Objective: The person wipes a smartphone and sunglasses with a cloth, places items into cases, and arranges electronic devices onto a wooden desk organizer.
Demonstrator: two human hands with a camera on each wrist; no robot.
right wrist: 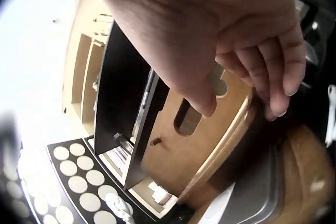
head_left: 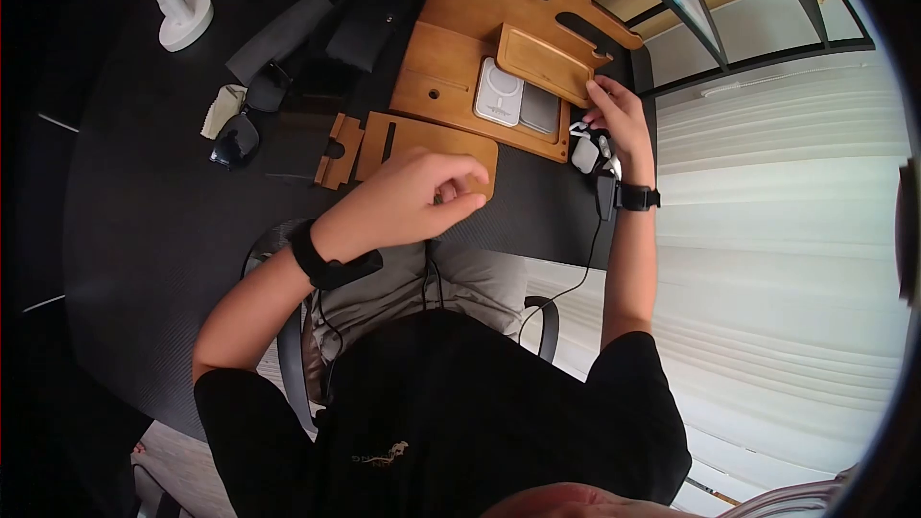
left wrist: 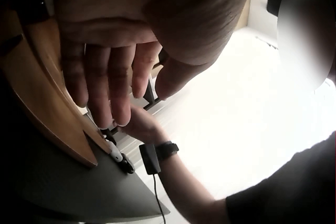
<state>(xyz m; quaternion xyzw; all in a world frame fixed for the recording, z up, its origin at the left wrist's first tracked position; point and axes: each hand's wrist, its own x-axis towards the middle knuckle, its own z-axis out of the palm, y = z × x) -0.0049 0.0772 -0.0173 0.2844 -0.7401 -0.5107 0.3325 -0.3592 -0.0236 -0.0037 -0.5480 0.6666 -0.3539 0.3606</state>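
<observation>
My right hand (head_left: 619, 115) pinches the right end of a shallow wooden tray (head_left: 545, 64), which is tilted up over a wooden desk stand (head_left: 451, 62). In the right wrist view, the thumb and fingers lie on opposite sides of the tray's edge. Under the tray, on the stand's base, lie a white pad with a ring mark (head_left: 500, 94) and a flat grey block (head_left: 540, 111). My left hand (head_left: 422, 190) hovers near a flat wooden board (head_left: 403, 134) at the desk's front, fingers loosely curled with nothing in them.
White earbuds in a case (head_left: 584, 153) lie beside my right wrist. To the left are a slotted wooden piece (head_left: 340, 150), sunglasses (head_left: 236, 140), a cloth (head_left: 223, 111), a grey case (head_left: 279, 36) and a white stand (head_left: 185, 21). A cable (head_left: 590, 259) hangs from the right wrist device.
</observation>
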